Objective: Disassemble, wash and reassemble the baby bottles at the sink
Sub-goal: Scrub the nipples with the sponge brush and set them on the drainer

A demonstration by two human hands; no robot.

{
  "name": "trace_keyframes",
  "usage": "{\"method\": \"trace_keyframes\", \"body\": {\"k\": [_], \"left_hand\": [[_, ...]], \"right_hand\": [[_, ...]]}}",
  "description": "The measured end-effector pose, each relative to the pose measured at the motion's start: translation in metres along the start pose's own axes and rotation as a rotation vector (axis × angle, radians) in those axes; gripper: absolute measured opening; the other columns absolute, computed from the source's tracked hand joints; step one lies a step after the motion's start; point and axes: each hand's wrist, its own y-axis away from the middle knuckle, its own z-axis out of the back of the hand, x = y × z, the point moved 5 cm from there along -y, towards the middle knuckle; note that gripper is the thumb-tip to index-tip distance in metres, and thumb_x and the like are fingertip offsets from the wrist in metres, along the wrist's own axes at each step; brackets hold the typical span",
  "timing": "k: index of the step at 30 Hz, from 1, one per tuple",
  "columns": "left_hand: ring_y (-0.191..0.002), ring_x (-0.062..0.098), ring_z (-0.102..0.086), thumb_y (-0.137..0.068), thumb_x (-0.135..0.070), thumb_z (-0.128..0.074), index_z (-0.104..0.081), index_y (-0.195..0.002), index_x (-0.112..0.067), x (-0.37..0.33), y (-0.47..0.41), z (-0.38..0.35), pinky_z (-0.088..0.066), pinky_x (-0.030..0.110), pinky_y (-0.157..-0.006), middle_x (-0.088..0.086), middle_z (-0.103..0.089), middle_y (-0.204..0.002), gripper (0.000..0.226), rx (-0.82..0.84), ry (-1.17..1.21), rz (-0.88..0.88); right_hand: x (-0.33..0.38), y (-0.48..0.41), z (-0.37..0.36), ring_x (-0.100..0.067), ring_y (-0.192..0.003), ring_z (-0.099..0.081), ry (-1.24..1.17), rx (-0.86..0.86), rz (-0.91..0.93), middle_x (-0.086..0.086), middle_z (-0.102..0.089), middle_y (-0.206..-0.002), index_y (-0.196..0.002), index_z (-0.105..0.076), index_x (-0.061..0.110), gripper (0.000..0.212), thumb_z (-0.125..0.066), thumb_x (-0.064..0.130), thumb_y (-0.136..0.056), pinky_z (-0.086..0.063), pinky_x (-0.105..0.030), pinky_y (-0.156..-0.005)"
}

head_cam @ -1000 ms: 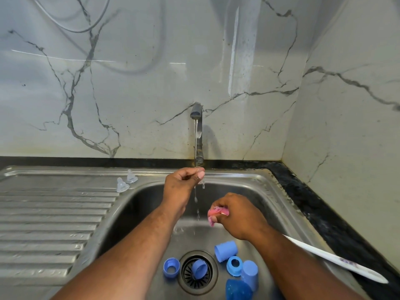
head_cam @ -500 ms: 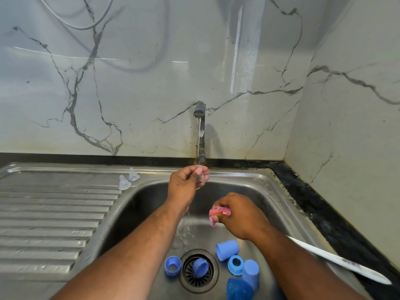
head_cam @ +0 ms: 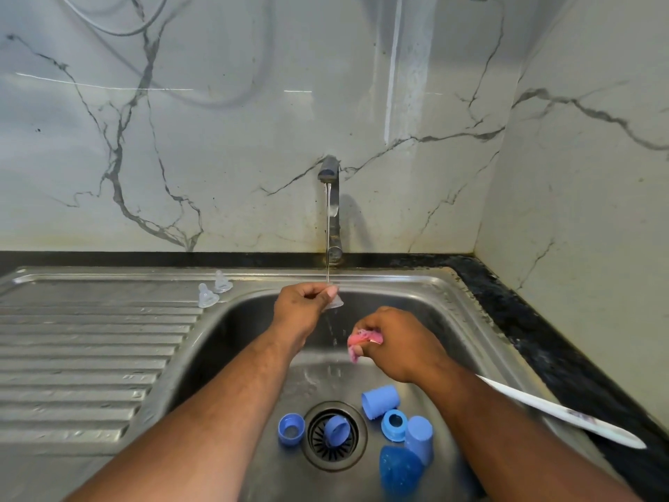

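A shiny steel sink sits in a corner with white marble walls and a black counter edge. A ribbed draining part is on the left, and two clear teats stand there, tips up. The tap runs a thin line of water straight down.

The left hand is under the water, its fingers curled tight and pinching a small clear teat. I cannot tell which way its tip points. The right hand is lower, over the bowl, fingers wrapped round a pink sponge. A long white handle slants from that arm down to the right, over the sink's edge.

Blue caps and rings lie round the drain; one cap lies on its side.

A second ago the teat was nearly hidden in the fingers; now it pokes out. Both hands have stayed almost in place, and the blue pieces have not moved.
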Motion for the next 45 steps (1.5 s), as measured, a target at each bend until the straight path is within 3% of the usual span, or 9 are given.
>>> {"method": "trace_keyframes", "body": {"k": [5, 8, 13, 19, 27, 31, 36, 38, 45], "left_hand": [[-0.088, 0.020, -0.075, -0.101, -0.016, -0.061, -0.078, -0.101, -0.012, -0.002, 0.001, 0.009, -0.057, 0.029, -0.077, 0.005, -0.079, -0.093, 0.018, -0.035, -0.058, 0.023], [-0.086, 0.018, -0.075, -0.090, -0.025, -0.077, -0.079, -0.091, -0.018, -0.011, 0.006, 0.014, -0.059, 0.032, -0.079, -0.001, -0.078, -0.084, 0.007, -0.061, -0.140, -0.017], [-0.078, 0.015, -0.072, -0.074, -0.028, -0.091, -0.072, -0.080, -0.015, -0.026, 0.027, 0.025, -0.059, 0.031, -0.072, -0.002, -0.075, -0.078, 0.023, -0.094, -0.306, -0.046], [-0.089, 0.009, -0.071, -0.092, -0.012, -0.072, -0.079, -0.090, -0.018, -0.030, 0.046, 0.060, -0.056, 0.029, -0.092, -0.004, -0.077, -0.090, 0.009, 0.027, -0.558, -0.059], [-0.075, 0.000, -0.064, -0.085, -0.017, -0.082, -0.079, -0.095, -0.019, -0.066, 0.050, 0.181, -0.040, 0.001, -0.066, -0.006, -0.073, -0.086, 0.010, -0.379, -0.485, -0.141], [-0.096, 0.012, -0.068, -0.089, -0.017, -0.077, -0.076, -0.111, -0.014, -0.050, 0.047, 0.218, -0.046, 0.019, -0.089, 0.002, -0.076, -0.106, 0.023, -0.460, -0.480, -0.098], [-0.101, 0.018, -0.071, -0.088, -0.027, -0.079, -0.077, -0.107, -0.024, -0.034, 0.034, 0.232, -0.053, 0.037, -0.099, -0.002, -0.077, -0.105, 0.019, -0.512, -0.560, -0.078], [-0.103, 0.020, -0.069, -0.088, -0.033, -0.078, -0.077, -0.104, -0.029, -0.034, 0.031, 0.233, -0.048, 0.047, -0.102, -0.005, -0.077, -0.106, 0.017, -0.544, -0.658, -0.060], [-0.114, 0.025, -0.060, -0.090, -0.030, -0.076, -0.073, -0.110, -0.029, -0.024, 0.031, 0.231, -0.027, 0.049, -0.107, -0.003, -0.074, -0.113, 0.020, -0.497, -0.811, 0.066]], "right_hand": [[0.001, 0.000, -0.001, -0.005, -0.087, -0.059, -0.015, -0.005, -0.007, 0.019, -0.058, -0.093, -0.091, -0.077, 0.040, 0.011, -0.079, 0.041, -0.081, -0.054, -0.034, -0.080], [0.005, 0.002, -0.001, -0.006, -0.088, -0.059, -0.007, -0.005, -0.002, 0.017, -0.058, -0.096, -0.093, -0.076, 0.040, 0.012, -0.078, 0.041, -0.082, -0.054, -0.033, -0.079], [0.028, 0.009, 0.011, -0.007, -0.099, -0.052, 0.043, -0.072, 0.118, 0.015, -0.057, -0.103, -0.104, -0.073, 0.039, 0.014, -0.068, 0.041, -0.092, -0.051, -0.034, -0.083], [0.051, 0.023, 0.004, -0.007, -0.105, -0.049, 0.085, -0.007, 0.210, 0.017, -0.056, -0.104, -0.102, -0.073, 0.039, 0.012, -0.067, 0.040, -0.092, -0.051, -0.034, -0.085], [0.051, 0.024, 0.006, -0.002, -0.096, -0.051, 0.035, 0.003, 0.200, 0.018, -0.057, -0.095, -0.087, -0.075, 0.040, 0.005, -0.070, 0.042, -0.088, -0.051, -0.032, -0.084], [0.050, 0.021, 0.002, -0.001, -0.093, -0.052, 0.053, 0.017, 0.206, 0.018, -0.057, -0.095, -0.088, -0.074, 0.042, 0.004, -0.070, 0.042, -0.088, -0.051, -0.032, -0.082], [0.045, 0.016, -0.003, 0.000, -0.091, -0.053, 0.052, 0.034, 0.190, 0.019, -0.058, -0.094, -0.090, -0.075, 0.044, 0.004, -0.073, 0.043, -0.086, -0.051, -0.029, -0.080], [0.043, 0.015, -0.004, -0.001, -0.091, -0.054, 0.054, 0.038, 0.190, 0.019, -0.058, -0.094, -0.091, -0.075, 0.044, 0.006, -0.074, 0.044, -0.085, -0.052, -0.031, -0.081], [0.043, 0.016, -0.004, -0.002, -0.089, -0.057, 0.039, 0.041, 0.183, 0.018, -0.059, -0.094, -0.093, -0.076, 0.043, 0.009, -0.077, 0.042, -0.085, -0.053, -0.034, -0.081]]}}
